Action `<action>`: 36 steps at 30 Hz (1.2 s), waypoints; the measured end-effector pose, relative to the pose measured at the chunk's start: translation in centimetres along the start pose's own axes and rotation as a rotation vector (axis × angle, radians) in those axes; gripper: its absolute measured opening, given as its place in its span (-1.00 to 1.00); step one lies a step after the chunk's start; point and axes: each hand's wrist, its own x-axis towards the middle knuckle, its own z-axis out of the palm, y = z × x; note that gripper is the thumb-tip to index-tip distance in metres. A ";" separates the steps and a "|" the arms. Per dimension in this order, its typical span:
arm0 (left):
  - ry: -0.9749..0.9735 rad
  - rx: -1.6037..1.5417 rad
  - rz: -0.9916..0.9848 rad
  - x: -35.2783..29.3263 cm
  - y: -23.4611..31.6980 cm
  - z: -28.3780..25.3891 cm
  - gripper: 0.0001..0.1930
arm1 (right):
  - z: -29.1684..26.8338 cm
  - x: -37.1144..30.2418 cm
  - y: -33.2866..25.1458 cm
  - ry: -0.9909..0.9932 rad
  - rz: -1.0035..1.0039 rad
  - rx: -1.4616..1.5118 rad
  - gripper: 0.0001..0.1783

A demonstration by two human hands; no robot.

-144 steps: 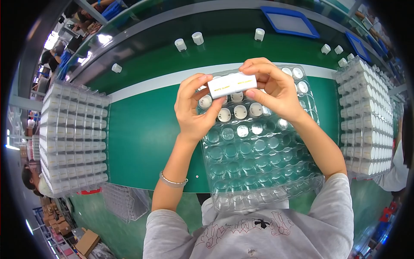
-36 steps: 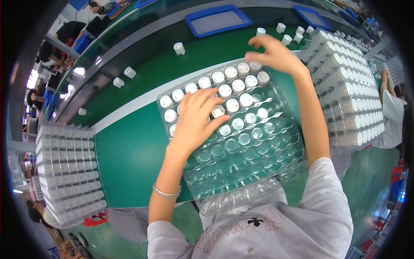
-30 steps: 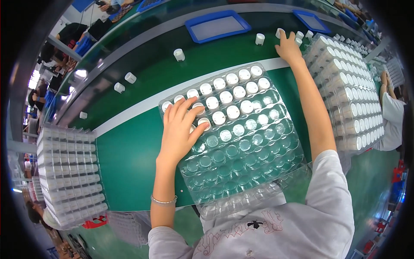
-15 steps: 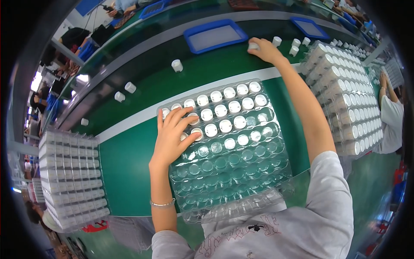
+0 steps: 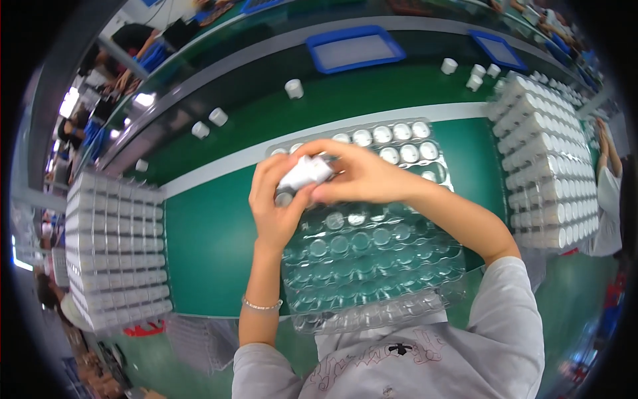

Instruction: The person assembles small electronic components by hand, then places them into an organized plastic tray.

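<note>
Over the clear plastic tray, my two hands meet around white cylindrical pieces, which are somewhat blurred. My left hand has its fingers curled about the left side of them. From the right, my right hand pinches at the same pieces, its thumb and fingertips close to my left thumb. How many pieces lie between the hands is hard to make out. The tray's far rows hold white round pieces, partly hidden behind my hands. Its nearer rows show see-through round pockets.
Stacked trays full of white pieces stand at left and right. Several loose white cylinders sit along the green belt beyond the pale rail. Farther back lie two blue trays. A co-worker's arm shows at far right.
My right hand has come back from the far right of the belt, bringing a white cylinder to my left hand. My left hand has lifted off the tray's rows. The view has shifted slightly.
</note>
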 end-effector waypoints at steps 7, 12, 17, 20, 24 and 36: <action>0.109 -0.308 -0.141 0.4 -0.1 0.5 -0.55 | -1.9 0.3 1.3 0.189 -0.230 0.162 -0.54; 0.122 -0.173 -0.130 0.5 0.1 0.7 -0.56 | -1.5 0.3 1.8 0.186 -0.318 -0.031 -0.54; 0.184 -0.246 -0.077 0.4 0.2 0.9 -0.55 | -1.4 0.3 1.7 0.225 -0.336 -0.124 -0.56; 0.161 -0.199 -0.035 0.4 0.0 1.0 -0.55 | -1.4 0.0 1.4 0.229 -0.339 -0.208 -0.56; 0.155 -0.140 0.011 0.4 0.2 1.1 -0.53 | -1.4 -0.2 1.4 0.234 -0.390 -0.254 -0.56; 0.021 -0.394 -0.358 0.4 0.4 0.3 -0.54 | -1.7 -0.2 1.1 0.308 -0.194 -0.109 -0.77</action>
